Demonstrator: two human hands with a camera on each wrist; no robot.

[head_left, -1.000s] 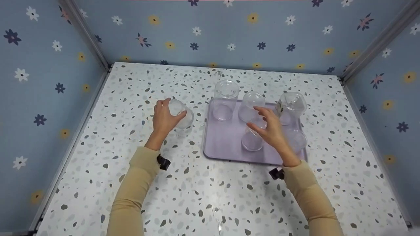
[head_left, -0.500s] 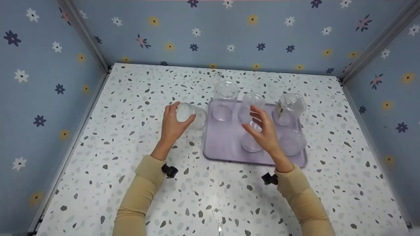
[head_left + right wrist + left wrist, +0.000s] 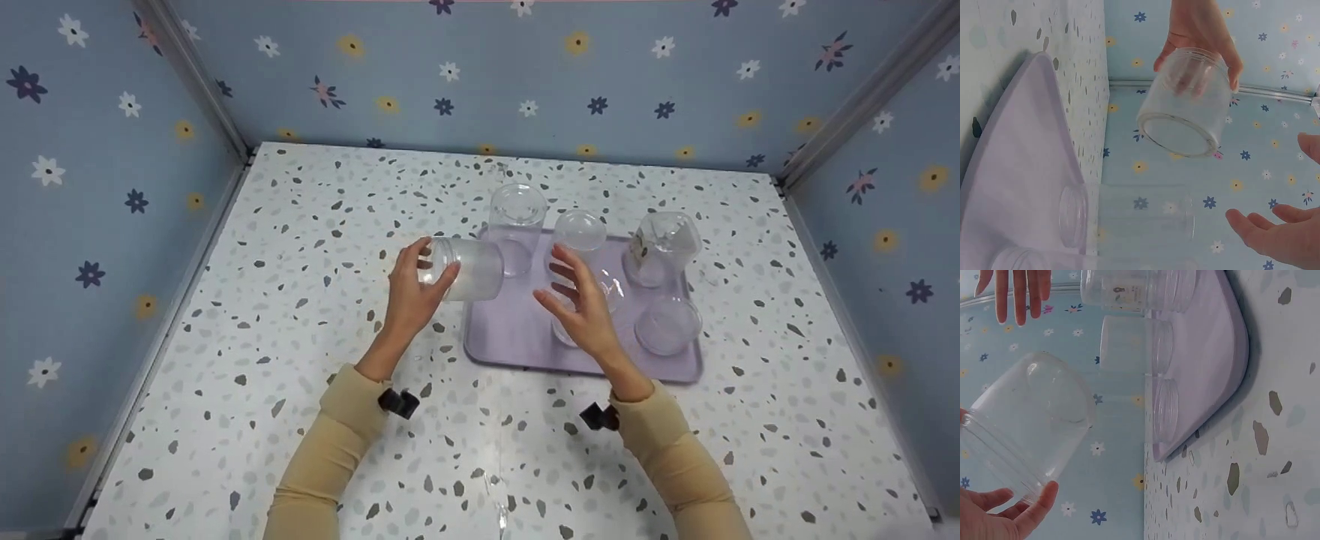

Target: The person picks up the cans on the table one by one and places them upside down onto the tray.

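Observation:
My left hand (image 3: 412, 296) holds a clear wide jar (image 3: 478, 270) by its ridged neck, fingers on one side and thumb on the other. The jar is tipped sideways, its base pointing right and overlapping the left edge of the lilac tray (image 3: 506, 334) in the head view. In the right wrist view the jar's round base (image 3: 1179, 136) shows, raised above tray level. My right hand (image 3: 585, 311) hovers over the tray with fingers spread and nothing in them. It partly hides a clear jar (image 3: 611, 291) beneath it.
Several clear jars stand on the tray with ridged mouths down: a tall one (image 3: 517, 206) back left, one (image 3: 580, 227) at middle back, a labelled angular one (image 3: 671, 236) back right, and one (image 3: 667, 326) front right. Flower-patterned panels (image 3: 480, 82) wall the speckled table (image 3: 300, 225).
My left hand has moved right with the jar, tipping it until its base points right toward the tray. My right hand has shifted left, toward the jar, still holding nothing.

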